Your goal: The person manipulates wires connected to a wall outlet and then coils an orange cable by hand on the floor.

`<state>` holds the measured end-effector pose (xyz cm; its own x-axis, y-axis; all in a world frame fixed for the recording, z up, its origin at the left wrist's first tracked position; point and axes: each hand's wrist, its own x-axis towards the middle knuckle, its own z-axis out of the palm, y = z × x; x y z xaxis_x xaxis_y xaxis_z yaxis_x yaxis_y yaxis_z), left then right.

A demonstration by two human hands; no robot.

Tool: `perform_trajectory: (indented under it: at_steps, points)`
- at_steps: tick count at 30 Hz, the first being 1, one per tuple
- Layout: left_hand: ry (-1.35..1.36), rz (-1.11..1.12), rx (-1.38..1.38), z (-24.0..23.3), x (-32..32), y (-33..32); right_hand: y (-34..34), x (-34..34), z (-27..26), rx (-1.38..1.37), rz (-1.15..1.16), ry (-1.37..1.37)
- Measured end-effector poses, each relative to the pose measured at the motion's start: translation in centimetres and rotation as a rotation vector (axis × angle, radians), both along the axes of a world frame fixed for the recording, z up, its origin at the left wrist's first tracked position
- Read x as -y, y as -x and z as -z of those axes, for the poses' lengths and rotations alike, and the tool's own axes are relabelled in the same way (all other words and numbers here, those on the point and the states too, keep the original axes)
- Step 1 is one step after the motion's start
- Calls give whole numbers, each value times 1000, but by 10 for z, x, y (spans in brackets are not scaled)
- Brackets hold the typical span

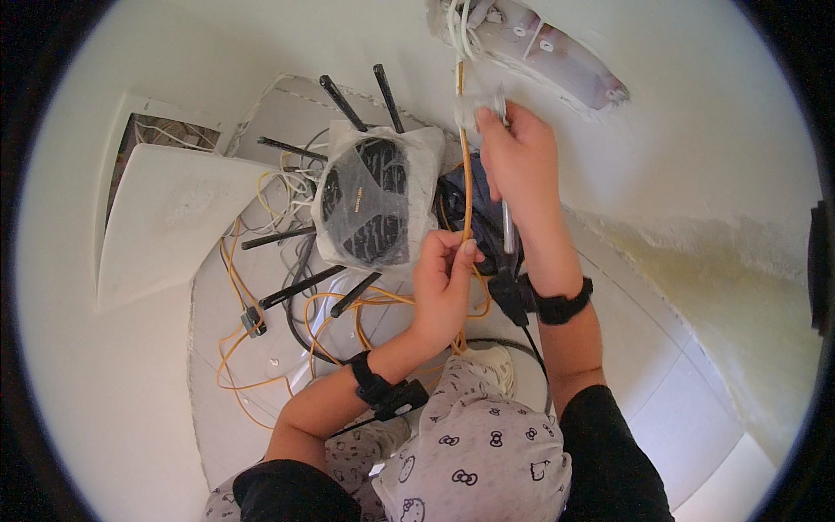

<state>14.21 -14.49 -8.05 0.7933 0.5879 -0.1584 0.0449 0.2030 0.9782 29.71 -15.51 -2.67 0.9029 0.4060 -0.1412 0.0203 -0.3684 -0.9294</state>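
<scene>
My left hand [443, 280] pinches an orange cable [466, 179] between thumb and fingers. Above that grip the cable runs taut up to the wall opening [548, 52], where it meets several white cables [464, 29]. My right hand [525, 150] is closed around a slim silvery metal tool [508, 228], its kind unclear, whose shaft sticks out below the fist and whose thin tip shows above. Beside the right fingertips, a blurred whitish patch [473, 109] crosses the cable; what it is cannot be made out.
Left of the hands sits a black Mercury router [365, 202] under a translucent cover, its several antennas spread outward. A white panel [176, 215] leans at an open wall box [205, 134]. Loose orange cables [326, 303] and a small black adapter [253, 321] lie on the tiled floor [222, 372]. Dark fabric [479, 196] lies behind the cable.
</scene>
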Motion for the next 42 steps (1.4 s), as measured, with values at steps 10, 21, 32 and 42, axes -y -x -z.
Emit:
perform_trajectory:
  at_steps: [10,21,32,42]
  points:
    - [1,10,-38,-1,-1,1,20,18,10,-377,-46,-244]
    - [-7,51,-19,0,-1,1,8,15,-4,-420,-90,-244]
    - [50,27,-29,-3,2,-5,-3,9,-1,-149,-43,-133]
    - [522,122,-16,-11,-17,-3,52,46,22,18,-154,-71]
